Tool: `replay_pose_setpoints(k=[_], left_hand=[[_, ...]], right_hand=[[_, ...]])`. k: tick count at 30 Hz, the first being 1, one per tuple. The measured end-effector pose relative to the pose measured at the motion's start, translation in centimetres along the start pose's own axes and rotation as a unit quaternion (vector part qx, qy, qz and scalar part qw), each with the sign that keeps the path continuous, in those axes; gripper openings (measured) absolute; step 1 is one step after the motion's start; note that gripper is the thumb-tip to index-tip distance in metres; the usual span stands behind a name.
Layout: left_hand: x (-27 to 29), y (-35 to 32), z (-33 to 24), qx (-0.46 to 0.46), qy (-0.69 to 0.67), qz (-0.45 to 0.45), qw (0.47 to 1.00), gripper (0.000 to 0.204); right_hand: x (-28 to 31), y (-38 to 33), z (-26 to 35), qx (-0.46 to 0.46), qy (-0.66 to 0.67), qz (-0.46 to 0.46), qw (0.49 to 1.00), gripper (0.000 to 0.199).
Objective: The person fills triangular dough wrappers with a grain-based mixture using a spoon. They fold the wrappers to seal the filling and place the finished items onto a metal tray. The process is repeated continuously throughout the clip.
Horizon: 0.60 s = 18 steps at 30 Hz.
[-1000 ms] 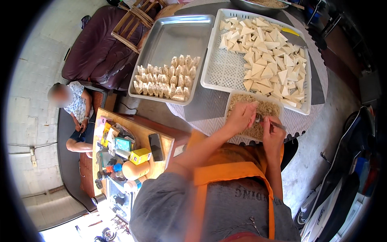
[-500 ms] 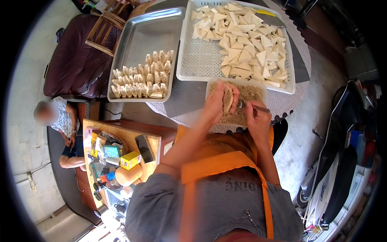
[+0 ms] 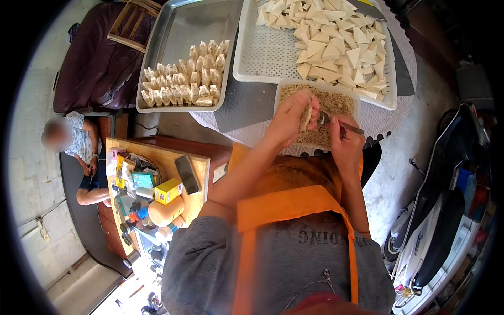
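My left hand is closed around a pale tofu piece, held upright over the near part of a white tub of brown crumbly filling. Between the fingers and thumb of my right hand is a metal spoon. Its bowl end touches or nearly touches the tofu piece; my left fingers partly hide the contact. Beyond the tub, a white perforated tray holds many pale tofu triangles. To the left, a steel tray bears rows of filled pieces.
A knife's yellow handle shows at the white tray's far edge. At left, a wooden table carries a phone, boxes and bottles. A seated person is beyond it. A motorbike stands at right.
The view has shifted, so the trays and tub sit higher and slightly to the right. My left hand still holds the tofu piece; the spoon has stayed close beside it.
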<state>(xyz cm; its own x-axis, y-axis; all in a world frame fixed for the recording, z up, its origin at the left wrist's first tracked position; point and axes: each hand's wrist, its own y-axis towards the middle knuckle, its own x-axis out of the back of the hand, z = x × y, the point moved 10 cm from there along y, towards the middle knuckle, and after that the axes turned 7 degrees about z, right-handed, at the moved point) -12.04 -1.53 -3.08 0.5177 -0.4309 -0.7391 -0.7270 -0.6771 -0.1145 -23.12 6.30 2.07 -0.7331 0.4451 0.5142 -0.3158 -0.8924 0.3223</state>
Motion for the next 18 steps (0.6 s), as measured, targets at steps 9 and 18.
replay_pose_setpoints(k=[9,18], left_hand=[[0.5,-0.1,-1.5,-0.021,0.159,-0.040,0.986,0.047],[0.2,0.1,-0.3,0.005,0.160,-0.048,0.986,0.068]], right_hand=[[0.5,-0.5,-2.7,-0.094,0.183,-0.043,0.978,0.013],[-0.6,1.6,0.3,-0.100,0.300,-0.037,0.948,0.012]])
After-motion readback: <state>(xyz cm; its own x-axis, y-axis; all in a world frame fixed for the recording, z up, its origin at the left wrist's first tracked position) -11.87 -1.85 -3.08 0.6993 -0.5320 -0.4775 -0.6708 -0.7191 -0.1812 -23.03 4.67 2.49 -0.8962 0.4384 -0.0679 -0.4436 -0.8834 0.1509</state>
